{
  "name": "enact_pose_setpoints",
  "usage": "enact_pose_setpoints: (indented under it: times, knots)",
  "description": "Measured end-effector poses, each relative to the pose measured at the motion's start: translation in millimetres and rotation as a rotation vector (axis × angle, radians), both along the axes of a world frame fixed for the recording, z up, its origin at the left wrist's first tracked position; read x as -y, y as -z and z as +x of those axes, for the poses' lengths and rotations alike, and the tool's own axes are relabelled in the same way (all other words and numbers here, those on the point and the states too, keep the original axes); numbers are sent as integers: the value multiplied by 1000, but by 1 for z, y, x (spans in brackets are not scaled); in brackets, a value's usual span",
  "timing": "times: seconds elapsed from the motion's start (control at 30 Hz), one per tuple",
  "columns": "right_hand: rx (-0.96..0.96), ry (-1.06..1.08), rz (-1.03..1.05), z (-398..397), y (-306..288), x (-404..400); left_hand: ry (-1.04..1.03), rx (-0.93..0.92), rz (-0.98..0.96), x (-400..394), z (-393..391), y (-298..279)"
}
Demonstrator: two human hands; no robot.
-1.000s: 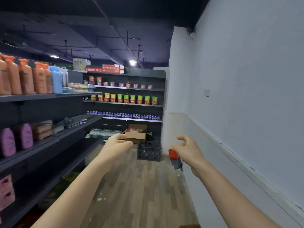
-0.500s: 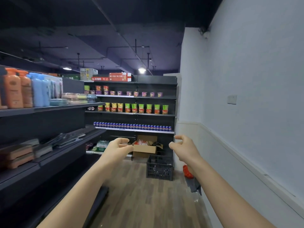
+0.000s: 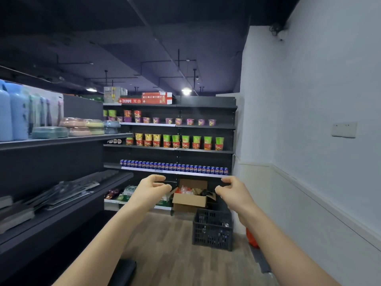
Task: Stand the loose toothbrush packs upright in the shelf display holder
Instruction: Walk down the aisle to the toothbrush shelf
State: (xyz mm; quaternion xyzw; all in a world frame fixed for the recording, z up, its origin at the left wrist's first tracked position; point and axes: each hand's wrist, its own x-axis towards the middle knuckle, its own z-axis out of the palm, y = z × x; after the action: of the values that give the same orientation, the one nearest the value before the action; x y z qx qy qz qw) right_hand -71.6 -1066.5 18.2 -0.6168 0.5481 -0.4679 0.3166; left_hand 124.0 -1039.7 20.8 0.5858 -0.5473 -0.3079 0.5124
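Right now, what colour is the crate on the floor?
Black, an open-grid crate, clearest in the head view.

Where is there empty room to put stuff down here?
The wood floor is bare between the left shelving and the black crate. The end shelves are packed: blue cans and noodle cups run edge to edge.

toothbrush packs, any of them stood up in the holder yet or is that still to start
Nothing looks done yet. Both hands are empty: the left hand and right hand are raised with fingers loosely curled, out in the aisle. They touch nothing. Flat packs lie loose on the left shelf; whether they are toothbrushes is too blurred to tell. No display holder shows clearly. Picking up and standing every pack is left.
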Motion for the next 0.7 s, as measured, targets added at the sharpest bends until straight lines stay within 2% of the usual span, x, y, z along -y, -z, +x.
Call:
enact_pose_setpoints:
  times: [0.27, 0.7]
  knots:
    - [-11, -45, -92, 47, -42, 148, -21, 22, -60, 161, 45, -40]
    - [-13, -127, -26, 79, -30, 358, -123, 36, 9, 354, 66, -15]
